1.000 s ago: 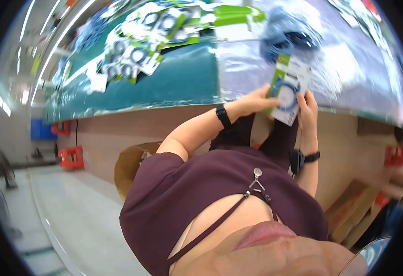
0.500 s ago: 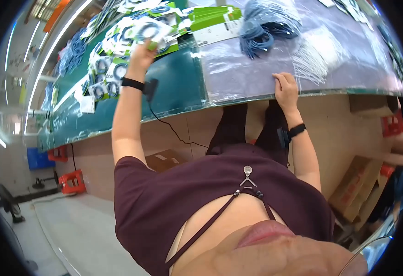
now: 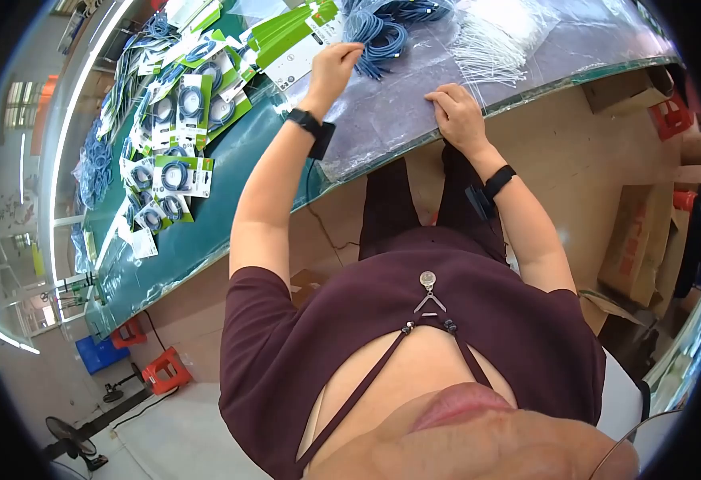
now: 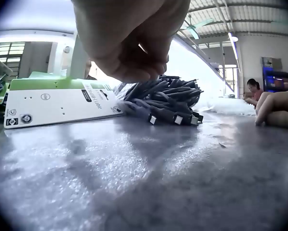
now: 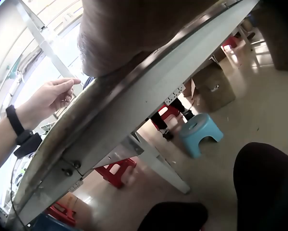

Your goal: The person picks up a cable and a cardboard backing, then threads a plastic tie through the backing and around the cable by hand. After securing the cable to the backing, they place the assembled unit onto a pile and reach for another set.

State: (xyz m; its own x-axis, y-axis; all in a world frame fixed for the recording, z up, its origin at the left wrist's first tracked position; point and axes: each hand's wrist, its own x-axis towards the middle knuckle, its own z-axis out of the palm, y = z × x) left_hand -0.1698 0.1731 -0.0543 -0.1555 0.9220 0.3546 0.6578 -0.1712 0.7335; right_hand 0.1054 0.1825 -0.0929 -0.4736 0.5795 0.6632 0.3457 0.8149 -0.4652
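Observation:
In the head view, my left hand (image 3: 334, 76) is beside the bundle of blue cables (image 3: 384, 44), fingers loosely bent, with nothing visible in them. From the left wrist, that hand (image 4: 129, 38) hangs just above the dark cables (image 4: 165, 96) and their metal plugs; whether it touches them I cannot tell. A stack of green-and-white cards (image 3: 293, 52) lies to its left. My right hand (image 3: 458, 116) rests near the table's front edge with relaxed fingers and holds nothing visible.
Carded blue cables (image 3: 176, 176) form a pile on the table's green left part. White ties (image 3: 490, 52) lie in a bag beyond my right hand. Under the table are a blue stool (image 5: 199, 132) and a cardboard box (image 5: 213, 86).
The carded cable held in both hands earlier went with my left hand to the pile at left. That hand is now empty beside the blue cables; my right hand stays near the edge.

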